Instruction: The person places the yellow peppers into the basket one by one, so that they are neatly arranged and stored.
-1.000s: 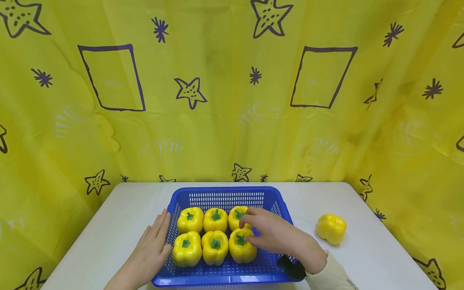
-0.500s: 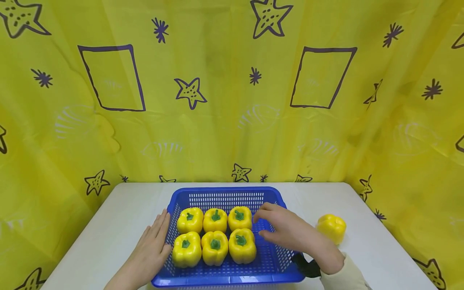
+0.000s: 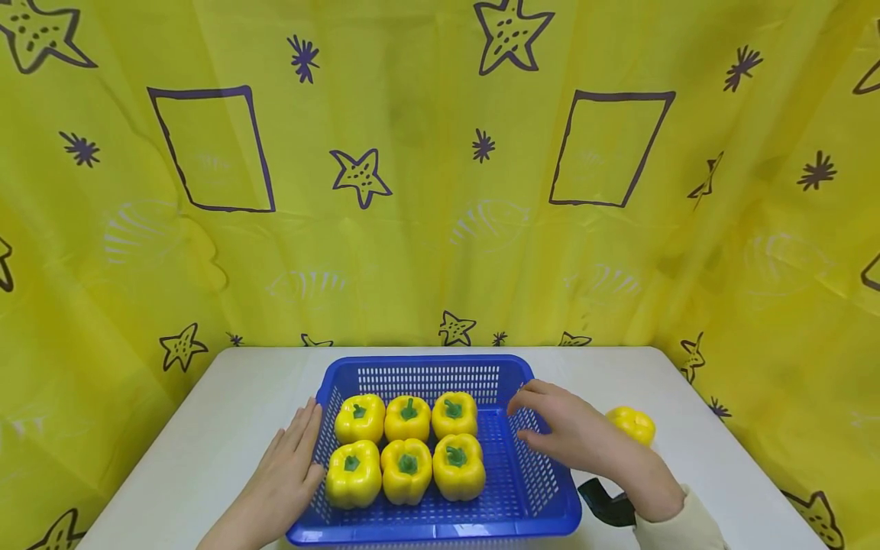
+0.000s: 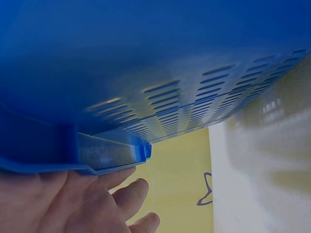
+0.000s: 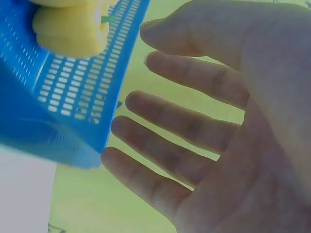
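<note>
Over the blue basket (image 3: 440, 527), right hand (image 3: 584, 437) hovers empty.

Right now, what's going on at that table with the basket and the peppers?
A person is working at a blue basket on a white table. Six yellow peppers stand inside in two rows of three, filling its left part. The left hand lies flat against the basket's left wall. The right hand, open and holding nothing, is above the basket's right rim. A seventh pepper lies on the table just beyond it.
</note>
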Available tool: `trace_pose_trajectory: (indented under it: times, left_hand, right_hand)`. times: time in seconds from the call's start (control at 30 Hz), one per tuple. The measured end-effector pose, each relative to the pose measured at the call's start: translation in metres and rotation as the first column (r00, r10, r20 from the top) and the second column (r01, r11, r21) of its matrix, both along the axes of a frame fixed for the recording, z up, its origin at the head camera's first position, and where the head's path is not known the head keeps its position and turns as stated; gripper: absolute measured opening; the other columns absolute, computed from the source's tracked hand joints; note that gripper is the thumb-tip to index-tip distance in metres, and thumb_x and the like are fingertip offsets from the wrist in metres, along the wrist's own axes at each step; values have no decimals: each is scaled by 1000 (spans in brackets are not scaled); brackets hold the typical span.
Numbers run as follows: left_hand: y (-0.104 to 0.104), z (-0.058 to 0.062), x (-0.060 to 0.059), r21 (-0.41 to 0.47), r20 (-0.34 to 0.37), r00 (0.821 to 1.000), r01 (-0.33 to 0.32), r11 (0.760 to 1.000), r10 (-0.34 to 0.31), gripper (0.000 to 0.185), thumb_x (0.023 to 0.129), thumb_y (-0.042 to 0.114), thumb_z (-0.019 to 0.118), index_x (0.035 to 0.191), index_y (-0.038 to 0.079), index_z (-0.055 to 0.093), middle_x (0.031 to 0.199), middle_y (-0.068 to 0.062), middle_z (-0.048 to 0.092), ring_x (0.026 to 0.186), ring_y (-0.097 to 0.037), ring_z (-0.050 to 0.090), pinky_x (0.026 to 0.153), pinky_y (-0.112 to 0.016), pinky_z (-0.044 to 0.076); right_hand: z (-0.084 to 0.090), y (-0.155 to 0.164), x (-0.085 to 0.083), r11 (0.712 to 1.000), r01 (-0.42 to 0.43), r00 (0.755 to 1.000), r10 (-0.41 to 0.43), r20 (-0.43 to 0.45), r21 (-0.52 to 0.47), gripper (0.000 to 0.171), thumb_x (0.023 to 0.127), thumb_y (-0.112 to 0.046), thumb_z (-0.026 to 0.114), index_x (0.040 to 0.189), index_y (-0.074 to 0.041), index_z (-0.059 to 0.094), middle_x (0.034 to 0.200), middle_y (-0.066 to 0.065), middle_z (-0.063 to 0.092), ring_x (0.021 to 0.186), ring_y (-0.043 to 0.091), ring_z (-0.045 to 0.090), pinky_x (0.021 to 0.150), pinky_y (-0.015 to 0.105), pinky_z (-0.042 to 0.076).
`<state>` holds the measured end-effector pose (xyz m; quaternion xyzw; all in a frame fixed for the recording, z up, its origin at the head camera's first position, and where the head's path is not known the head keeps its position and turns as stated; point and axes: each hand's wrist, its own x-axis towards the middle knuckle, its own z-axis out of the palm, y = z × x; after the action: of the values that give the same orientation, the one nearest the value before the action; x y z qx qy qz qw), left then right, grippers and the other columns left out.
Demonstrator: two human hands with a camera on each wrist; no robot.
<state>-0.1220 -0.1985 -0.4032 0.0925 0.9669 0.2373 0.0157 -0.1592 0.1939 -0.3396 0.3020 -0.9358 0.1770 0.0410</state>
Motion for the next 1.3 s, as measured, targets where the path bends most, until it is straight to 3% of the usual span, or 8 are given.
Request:
trace_pose_trajectory:
  times: [0.2,0.47,0.87,1.1,1.3]
  left_hand:
    - [0,0,0,4,10,1000,3,1000,-3,72,95,15,44,158,-1,11,167,-19,4,152,-45,8,118,-68,8]
    - [0,0,-1,8,35,999,2,1000,-2,73,96,16,44,158,0,9,167,-19,3,152,-45,6,118,-68,6]
    - [0,0,0,7,6,1000,-3,1000,2,73,95,15,44,158,-1,11,167,-19,5,152,-45,9,118,-69,8]
    - [-1,-1,0,7,16,1000,-3,1000,3,72,96,16,44,158,0,11,167,-19,5,152,-44,8,118,-68,8]
    - [0,-1,-1,8,-2,1000,-2,1000,2,72,95,16,44,158,-1,12,167,-19,6,152,-45,9,118,-69,9]
  right_hand:
    - [0,14,1,999,49,999,-49,4,2,23,85,-15,74,107,-20,68,108,-3,64,98,19,63,82,36,58]
    - [-9,36,2,992,125,992,-125,2,-31,23,84,-13,75,105,-18,67,110,-5,65,106,24,65,88,46,57]
    - [-26,62,-11,981,190,981,-191,-26,-28,23,82,-10,75,102,-15,67,104,0,66,100,26,65,88,50,56]
    - [-40,77,-17,975,223,968,-224,-110,-17,23,77,-8,77,97,-15,68,96,0,65,86,19,59,83,48,55]
    - [-47,87,-22,959,282,957,-280,-80,9,22,76,-8,76,97,-12,68,100,8,66,93,31,60,87,56,53]
